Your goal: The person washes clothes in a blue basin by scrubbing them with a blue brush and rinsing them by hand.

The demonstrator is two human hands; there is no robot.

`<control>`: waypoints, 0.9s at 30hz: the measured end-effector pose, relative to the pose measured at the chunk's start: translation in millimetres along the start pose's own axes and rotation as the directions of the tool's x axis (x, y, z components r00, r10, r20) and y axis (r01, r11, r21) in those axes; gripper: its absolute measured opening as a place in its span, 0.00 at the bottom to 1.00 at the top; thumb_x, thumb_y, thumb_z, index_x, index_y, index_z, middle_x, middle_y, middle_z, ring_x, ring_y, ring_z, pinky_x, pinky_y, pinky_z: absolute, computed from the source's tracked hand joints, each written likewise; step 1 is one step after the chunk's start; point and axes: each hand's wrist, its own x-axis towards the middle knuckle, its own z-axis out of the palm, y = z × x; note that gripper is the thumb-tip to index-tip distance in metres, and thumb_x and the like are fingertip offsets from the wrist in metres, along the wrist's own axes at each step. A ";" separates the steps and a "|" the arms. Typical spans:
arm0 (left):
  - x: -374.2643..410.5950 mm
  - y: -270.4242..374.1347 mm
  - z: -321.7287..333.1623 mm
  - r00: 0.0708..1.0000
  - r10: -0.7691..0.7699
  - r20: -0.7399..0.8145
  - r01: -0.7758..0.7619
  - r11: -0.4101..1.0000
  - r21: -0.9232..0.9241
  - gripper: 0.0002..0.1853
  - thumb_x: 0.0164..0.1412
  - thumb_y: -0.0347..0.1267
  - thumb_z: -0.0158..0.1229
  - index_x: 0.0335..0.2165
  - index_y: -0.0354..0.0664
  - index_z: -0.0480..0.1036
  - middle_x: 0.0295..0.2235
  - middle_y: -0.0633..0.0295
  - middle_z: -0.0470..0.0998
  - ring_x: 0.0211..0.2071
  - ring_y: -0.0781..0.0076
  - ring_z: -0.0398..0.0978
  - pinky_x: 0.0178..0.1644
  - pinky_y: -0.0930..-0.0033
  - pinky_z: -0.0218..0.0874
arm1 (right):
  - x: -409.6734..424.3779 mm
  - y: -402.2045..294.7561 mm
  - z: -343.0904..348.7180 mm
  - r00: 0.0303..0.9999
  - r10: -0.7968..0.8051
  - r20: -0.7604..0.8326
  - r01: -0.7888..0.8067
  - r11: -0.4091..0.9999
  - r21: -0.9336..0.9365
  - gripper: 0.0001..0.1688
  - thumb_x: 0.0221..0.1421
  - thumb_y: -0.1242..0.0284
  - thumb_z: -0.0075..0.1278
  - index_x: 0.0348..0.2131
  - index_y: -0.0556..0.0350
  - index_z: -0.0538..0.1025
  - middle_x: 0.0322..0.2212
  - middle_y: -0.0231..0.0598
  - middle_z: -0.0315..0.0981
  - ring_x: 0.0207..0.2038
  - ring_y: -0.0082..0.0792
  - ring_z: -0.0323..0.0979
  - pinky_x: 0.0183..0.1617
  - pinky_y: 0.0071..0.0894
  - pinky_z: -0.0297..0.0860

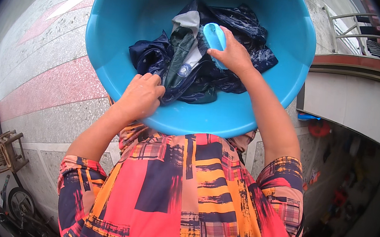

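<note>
A large blue plastic basin [114, 39] stands in front of me, its near rim close to my patterned clothing. Wet dark navy fabric [213, 68], with white and dark green parts, lies bunched inside, with some suds on it. My right hand [234, 53] grips a light blue scrubbing brush [214, 38] over the middle of the fabric; its bristles face left and down. My left hand [143, 94] is at the near left of the basin, fingers curled on the edge of the fabric and pinching it. The fingertips are partly hidden.
A wooden chair [5, 153] and a motorcycle wheel [21, 203] are at the lower left. A metal-framed rack or seat [358, 29] stands at the upper right. A red round object [319, 128] and small items lie on the right. The floor [64, 83] is speckled stone with pink bands.
</note>
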 end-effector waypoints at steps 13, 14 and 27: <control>77.7 -44.5 -79.7 0.957 -0.158 -0.244 0.189 0.976 0.111 0.10 0.53 0.27 0.48 0.35 0.46 0.72 0.32 0.56 0.75 0.34 0.53 0.75 0.40 0.56 0.66 | 7.9 30.1 2.5 0.963 0.102 -0.248 -0.051 0.977 0.205 0.47 0.40 0.51 0.60 0.56 0.46 0.60 0.44 0.53 0.71 0.47 0.55 0.69 0.51 0.45 0.65; 88.3 -61.1 -93.4 0.902 -0.207 -0.378 0.256 0.963 0.082 0.12 0.56 0.29 0.45 0.38 0.48 0.73 0.34 0.58 0.75 0.36 0.54 0.75 0.41 0.57 0.66 | 9.9 33.4 0.7 0.944 0.112 -0.311 -0.038 0.971 0.235 0.47 0.40 0.51 0.60 0.56 0.48 0.60 0.44 0.55 0.71 0.47 0.57 0.69 0.51 0.45 0.65; 67.5 -11.9 -4.8 0.848 0.183 0.497 -0.159 0.983 -0.090 0.25 0.45 0.36 0.62 0.45 0.45 0.72 0.39 0.57 0.73 0.46 0.59 0.68 0.50 0.60 0.56 | 18.9 31.8 -2.2 0.925 0.171 -0.340 0.063 0.812 0.580 0.50 0.39 0.51 0.63 0.53 0.62 0.62 0.45 0.52 0.69 0.48 0.46 0.69 0.51 0.39 0.65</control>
